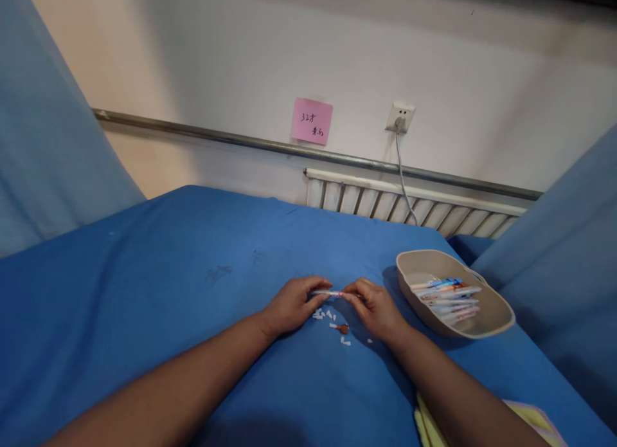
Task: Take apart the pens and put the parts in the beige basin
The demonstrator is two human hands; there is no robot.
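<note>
Between my two hands a thin white pen with a pinkish band [332, 294] lies level, just above the blue cloth. My left hand [297, 302] pinches its left end, fingers closed. The right end is held in the closed fingertips of my right hand [373, 304]. Just below the pen, several small white pieces [329, 314] are scattered on the cloth, beside a brown piece with a white stem [341, 328]. Two more white bits [346, 341] rest a little nearer, and a single one [369, 340] is off to the right.
A beige basket [499, 312] holding several pens [450, 299] stands at the right on the blue cloth [193, 260]. A yellow cloth [427, 424] lies under my right forearm. Behind are a radiator [366, 199], a rail and a wall socket; blue curtains hang at both sides.
</note>
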